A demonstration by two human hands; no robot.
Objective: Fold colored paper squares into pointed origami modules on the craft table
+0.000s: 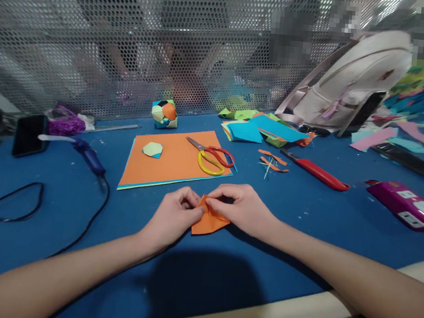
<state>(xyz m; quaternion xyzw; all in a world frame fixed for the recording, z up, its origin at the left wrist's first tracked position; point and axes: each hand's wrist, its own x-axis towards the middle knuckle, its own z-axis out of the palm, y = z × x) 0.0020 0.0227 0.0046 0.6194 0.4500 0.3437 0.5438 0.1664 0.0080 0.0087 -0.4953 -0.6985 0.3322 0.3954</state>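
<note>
Bare forearms (87,271) angle inward over the blue-topped desk (129,212), left hand (175,215) and right hand (246,209) meeting at the small folded orange paper piece (210,223) between them; each grip pinches its top, probably to steady the fold. Yellow-and-red-handled metal scissors (209,151) lie just beyond, seemingly for easy reach.

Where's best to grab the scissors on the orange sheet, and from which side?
Probably by the red and yellow handle loops, coming from the near right with your right hand: they lie toward that side, while the blades point to the far left.
</note>
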